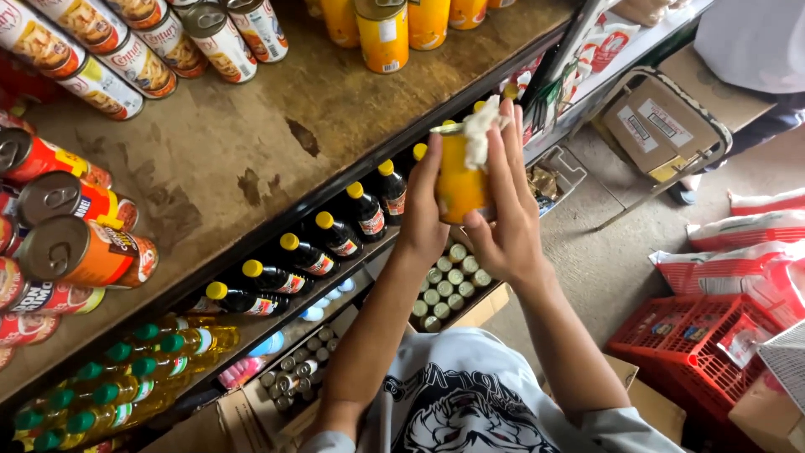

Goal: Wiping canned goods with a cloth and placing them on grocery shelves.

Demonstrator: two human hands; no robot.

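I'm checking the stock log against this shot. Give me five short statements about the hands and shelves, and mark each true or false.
1. Both hands hold one yellow can. True: the left hand grips its left side, the right hand its right.
2. A white cloth lies over the top of the can. True.
3. The dark bottles on the lower shelf have green caps. False: their caps are yellow; the green caps are on the oil bottles further left.
4. The red crate stands on the wooden shelf. False: it is on the floor at the right.
5. The red-labelled cans at the left stand upright. False: they lie on their sides.
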